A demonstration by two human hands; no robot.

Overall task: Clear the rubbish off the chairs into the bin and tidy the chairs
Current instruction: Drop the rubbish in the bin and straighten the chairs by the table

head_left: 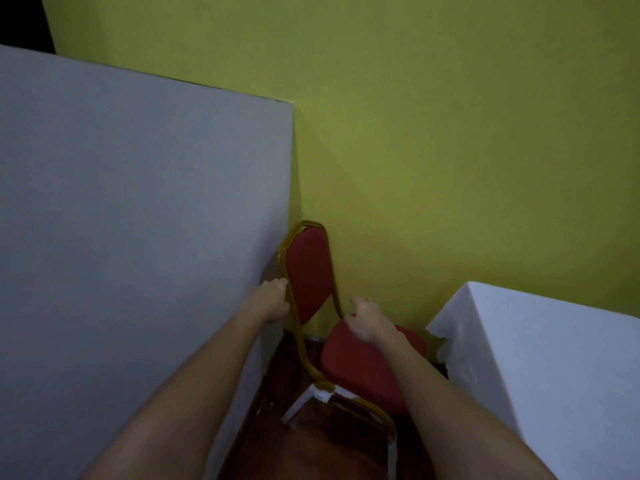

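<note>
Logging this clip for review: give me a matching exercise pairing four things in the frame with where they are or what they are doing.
Things:
1. left hand
2. right hand
3. chair
4. white-covered table

Places or states:
A. stands at the right edge of the view
B. grips the left side of the chair's gold back frame
C. sits against the yellow wall
D. holds the right side of the back frame, above the red seat

Pairs: 1-B, 2-D, 3-C, 4-A

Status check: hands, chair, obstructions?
Left hand gripping chair frame. Right hand on the other side rail. Seat bare. White-draped tables flank it closely.
</note>
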